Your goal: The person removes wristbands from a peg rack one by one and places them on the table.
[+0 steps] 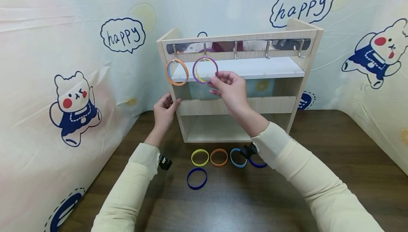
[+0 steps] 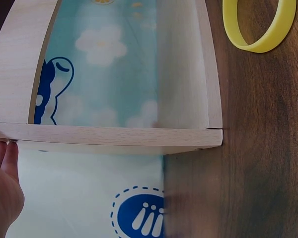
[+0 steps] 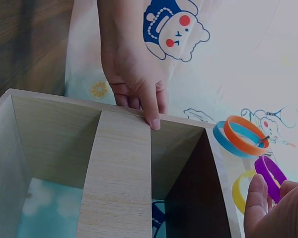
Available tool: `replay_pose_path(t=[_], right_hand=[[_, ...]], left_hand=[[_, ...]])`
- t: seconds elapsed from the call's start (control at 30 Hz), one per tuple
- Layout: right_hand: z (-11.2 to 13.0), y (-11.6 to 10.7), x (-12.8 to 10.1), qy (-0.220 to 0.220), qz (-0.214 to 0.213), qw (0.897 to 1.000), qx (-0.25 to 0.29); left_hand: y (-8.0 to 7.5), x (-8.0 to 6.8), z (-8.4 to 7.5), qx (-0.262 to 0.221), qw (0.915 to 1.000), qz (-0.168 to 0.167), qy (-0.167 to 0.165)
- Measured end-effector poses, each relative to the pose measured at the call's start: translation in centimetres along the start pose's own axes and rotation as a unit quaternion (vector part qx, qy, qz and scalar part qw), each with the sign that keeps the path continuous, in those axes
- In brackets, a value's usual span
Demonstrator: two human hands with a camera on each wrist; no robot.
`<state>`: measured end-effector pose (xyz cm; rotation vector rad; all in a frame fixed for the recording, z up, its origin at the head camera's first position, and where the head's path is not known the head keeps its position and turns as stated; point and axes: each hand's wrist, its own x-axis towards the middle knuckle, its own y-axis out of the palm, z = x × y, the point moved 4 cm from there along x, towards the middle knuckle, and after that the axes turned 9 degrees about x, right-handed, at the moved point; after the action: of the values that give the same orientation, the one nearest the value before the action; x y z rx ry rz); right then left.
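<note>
My right hand (image 1: 231, 89) pinches a purple silicone wristband (image 1: 193, 69) at its lower right edge. The band is at the second hook from the left, overlapping a yellow wristband (image 3: 238, 196) there. On the leftmost hook hang an orange wristband (image 1: 177, 83) and a light blue wristband (image 3: 224, 141). My left hand (image 1: 164, 108) grips the left side panel of a wooden shelf unit (image 1: 236, 106), thumb over the front edge and fingers along the outside. In the left wrist view, only the fingertips and part of that hand show beside the panel.
Three more hooks (image 1: 236, 49) line the metal strip to the right. On the brown table (image 1: 242, 203) before the shelf lie yellow (image 1: 200, 165), orange (image 1: 219, 165), light blue (image 1: 231, 157) and dark blue (image 1: 258, 166) wristbands, and another dark blue band (image 1: 187, 179) nearer. Printed cloth surrounds the table.
</note>
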<state>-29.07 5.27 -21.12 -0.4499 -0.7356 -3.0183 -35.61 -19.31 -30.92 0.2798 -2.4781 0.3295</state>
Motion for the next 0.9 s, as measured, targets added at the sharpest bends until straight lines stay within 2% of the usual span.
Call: replay_pose_path(t=[0.23, 0.6, 0.9], right_hand=[[0.5, 0.2, 0.1, -0.004, -0.003, 1.000, 0.015], [1.0, 0.5, -0.2, 0.002, 0.000, 1.000, 0.025], [1.4, 0.8, -1.3, 0.012, 0.031, 0.999, 0.021]], left_hand=[[-0.2, -0.7, -2.8, 0.009, 0.9999, 0.007, -0.003], [-0.1, -0.7, -3.0, -0.002, 0.9999, 0.010, 0.002], [-0.1, -0.7, -3.1, -0.002, 0.9999, 0.012, -0.003]])
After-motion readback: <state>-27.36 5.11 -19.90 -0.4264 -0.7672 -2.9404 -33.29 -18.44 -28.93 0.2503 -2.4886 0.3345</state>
